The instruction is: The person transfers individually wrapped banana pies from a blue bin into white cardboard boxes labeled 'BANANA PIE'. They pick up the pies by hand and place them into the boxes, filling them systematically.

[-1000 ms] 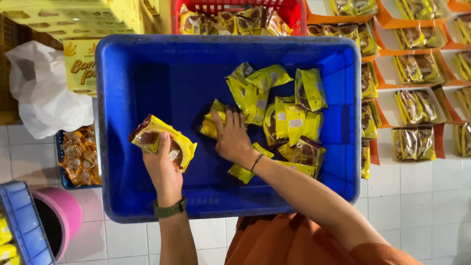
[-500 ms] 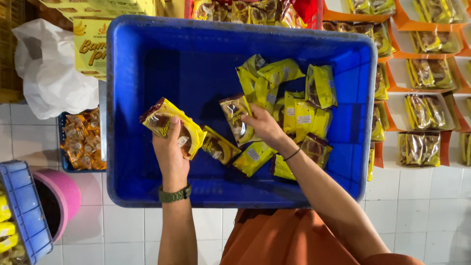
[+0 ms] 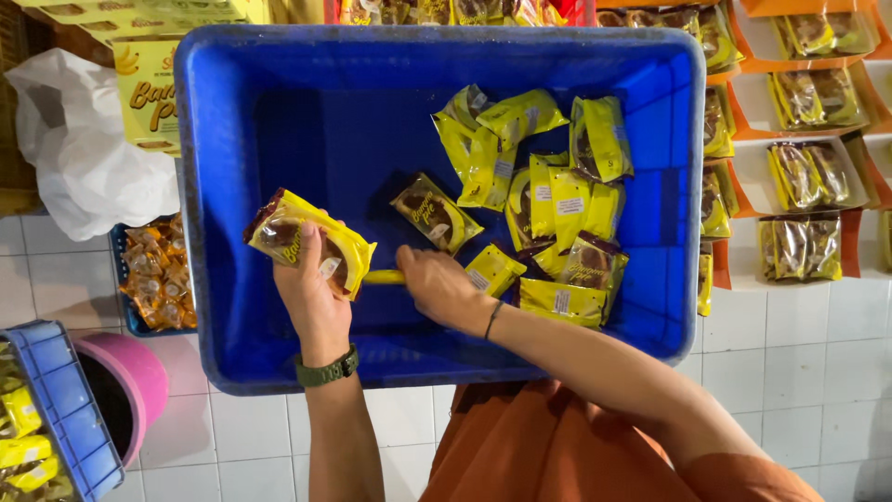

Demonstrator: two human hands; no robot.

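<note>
Down over the big blue tub (image 3: pixel 223 186), both of the person's hands were at work. The left hand (image 3: pixel 316 297), with a dark green watch (image 3: pixel 327 368) on its wrist, was closed around a small stack of yellow snack packets (image 3: pixel 311 242), holding them up just inside the tub's left half. The right hand (image 3: pixel 437 284) reached in beside it, fingers pinched on the end of one yellow packet (image 3: pixel 386 276) that lay flat on the tub's floor and pointed toward the held stack; a thin dark band circled that wrist. One more packet (image 3: pixel 437 212) lay alone near the middle of the tub, and a loose heap of the same packets (image 3: pixel 548 200) filled the tub's right half. Beyond the tub's right wall, orange trays (image 3: pixel 790 112) held more packets in rows. Left of the tub sat a white plastic bag (image 3: pixel 79 149), a small crate of orange-wrapped snacks (image 3: pixel 153 274) and a pink bucket (image 3: pixel 139 381).
</note>
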